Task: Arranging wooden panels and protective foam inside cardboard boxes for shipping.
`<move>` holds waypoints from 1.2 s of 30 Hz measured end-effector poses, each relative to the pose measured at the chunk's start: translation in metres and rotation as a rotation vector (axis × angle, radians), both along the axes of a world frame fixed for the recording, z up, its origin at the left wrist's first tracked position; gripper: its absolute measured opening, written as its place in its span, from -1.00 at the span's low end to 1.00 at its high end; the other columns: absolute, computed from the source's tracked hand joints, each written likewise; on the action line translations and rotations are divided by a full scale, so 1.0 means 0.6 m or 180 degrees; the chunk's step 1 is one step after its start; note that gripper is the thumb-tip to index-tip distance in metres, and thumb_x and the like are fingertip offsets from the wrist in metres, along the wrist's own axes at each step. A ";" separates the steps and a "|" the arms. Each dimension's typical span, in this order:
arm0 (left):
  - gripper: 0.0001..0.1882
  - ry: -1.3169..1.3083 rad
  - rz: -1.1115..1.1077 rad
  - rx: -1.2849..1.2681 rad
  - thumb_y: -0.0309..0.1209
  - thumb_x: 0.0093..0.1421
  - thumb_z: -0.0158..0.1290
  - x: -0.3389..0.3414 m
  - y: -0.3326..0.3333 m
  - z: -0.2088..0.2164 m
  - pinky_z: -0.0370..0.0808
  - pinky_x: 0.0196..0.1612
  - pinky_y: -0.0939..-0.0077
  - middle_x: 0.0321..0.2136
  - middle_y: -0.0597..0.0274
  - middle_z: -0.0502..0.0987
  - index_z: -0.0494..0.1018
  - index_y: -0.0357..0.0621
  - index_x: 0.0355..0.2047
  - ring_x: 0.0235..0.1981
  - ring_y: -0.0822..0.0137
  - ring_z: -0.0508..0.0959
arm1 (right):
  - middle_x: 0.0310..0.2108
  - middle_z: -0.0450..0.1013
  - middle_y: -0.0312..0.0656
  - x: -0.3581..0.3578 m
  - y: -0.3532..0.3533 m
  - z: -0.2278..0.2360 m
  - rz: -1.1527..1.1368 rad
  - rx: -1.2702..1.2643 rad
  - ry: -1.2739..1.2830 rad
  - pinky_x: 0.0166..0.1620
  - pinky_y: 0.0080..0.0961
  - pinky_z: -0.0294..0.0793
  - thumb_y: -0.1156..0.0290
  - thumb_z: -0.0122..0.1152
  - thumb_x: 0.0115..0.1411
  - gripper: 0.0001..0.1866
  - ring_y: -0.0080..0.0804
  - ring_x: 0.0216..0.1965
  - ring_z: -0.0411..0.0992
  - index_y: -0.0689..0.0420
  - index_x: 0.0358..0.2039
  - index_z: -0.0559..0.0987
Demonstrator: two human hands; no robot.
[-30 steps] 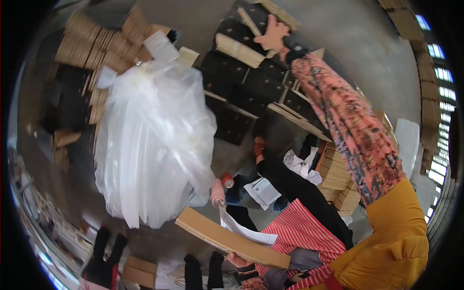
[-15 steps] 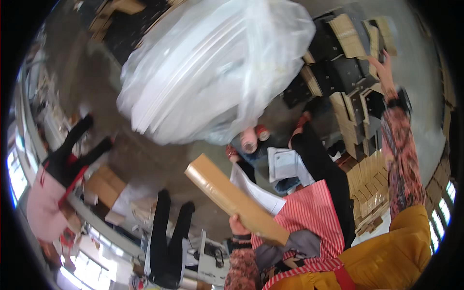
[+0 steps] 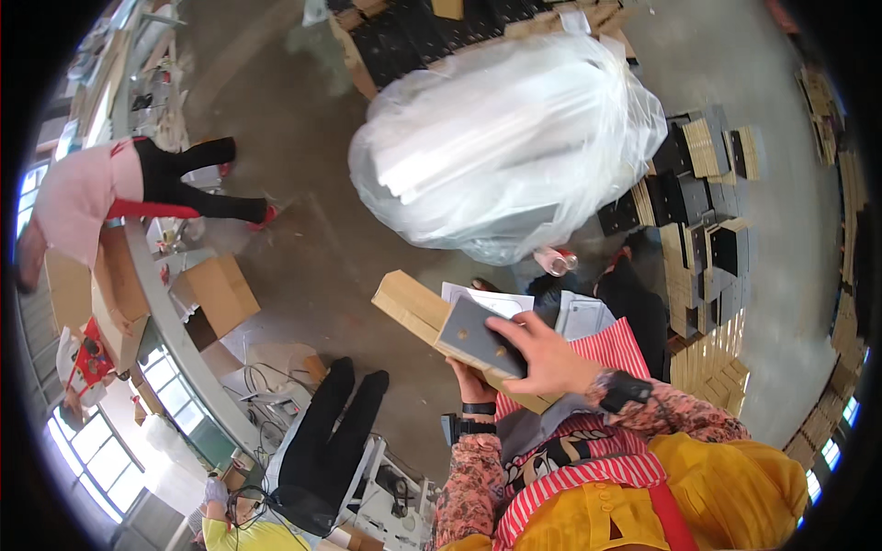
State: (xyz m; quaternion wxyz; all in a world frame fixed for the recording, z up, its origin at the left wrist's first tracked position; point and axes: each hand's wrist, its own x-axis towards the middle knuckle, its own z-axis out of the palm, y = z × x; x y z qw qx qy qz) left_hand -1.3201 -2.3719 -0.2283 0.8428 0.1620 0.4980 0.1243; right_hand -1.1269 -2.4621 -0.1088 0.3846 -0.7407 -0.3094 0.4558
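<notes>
My left hand (image 3: 470, 378) is closed under a long brown cardboard box (image 3: 404, 298), held at a slant in front of my striped apron. With my right hand (image 3: 551, 356) I grip a dark grey rectangular panel (image 3: 464, 332) that has small round marks on its face. The panel lies against the box and hides its middle. Some of the right fingers are spread over the panel's face; the thumb's exact place is hard to see. Behind the box, white papers (image 3: 491, 300) with printed drawings are partly covered.
A big clear plastic bag of white pieces (image 3: 505, 147) stands ahead. Stacks of dark panels (image 3: 684, 197) rise on the right, beside bundled brown pieces (image 3: 707, 367). An open carton (image 3: 220, 294) sits left. One co-worker (image 3: 92, 197) bends at far left; another (image 3: 322, 441) is nearer.
My right hand has come from the stacks at the far right to the box, bringing a grey panel. My left hand still holds the box. The view has shifted.
</notes>
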 end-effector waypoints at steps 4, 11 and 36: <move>0.12 -0.0113 0.0046 0.0315 0.52 0.10 -0.10 -0.037 0.059 0.094 0.20 0.41 0.02 0.40 0.15 0.18 0.04 0.04 0.46 0.38 0.09 0.23 | 0.17 0.20 0.21 -0.079 0.097 0.035 0.0864 -0.0078 -0.1156 0.16 0.02 0.33 0.04 0.43 -0.06 0.07 0.21 0.12 0.31 -0.14 0.46 0.13; 0.04 -0.0589 0.0967 0.0685 0.50 0.16 -0.13 -0.114 0.157 0.166 0.26 0.37 -0.03 0.33 0.09 0.28 0.13 0.01 0.41 0.33 0.08 0.31 | 0.20 0.23 0.13 -0.138 0.235 0.090 0.1312 0.0946 -0.0482 0.20 -0.05 0.32 0.17 0.28 0.15 -0.12 0.17 0.11 0.31 0.11 0.42 0.14; 0.08 -0.1172 -0.0195 0.0629 0.50 0.13 -0.12 0.437 1.012 0.119 0.32 0.33 0.04 0.31 0.17 0.33 0.13 -0.06 0.41 0.28 0.09 0.37 | -0.14 0.61 -0.15 0.531 0.820 -0.092 -0.1997 0.0823 0.0346 -0.15 -0.44 0.58 0.30 0.25 0.27 -0.60 -0.42 -0.24 0.58 0.14 0.09 0.55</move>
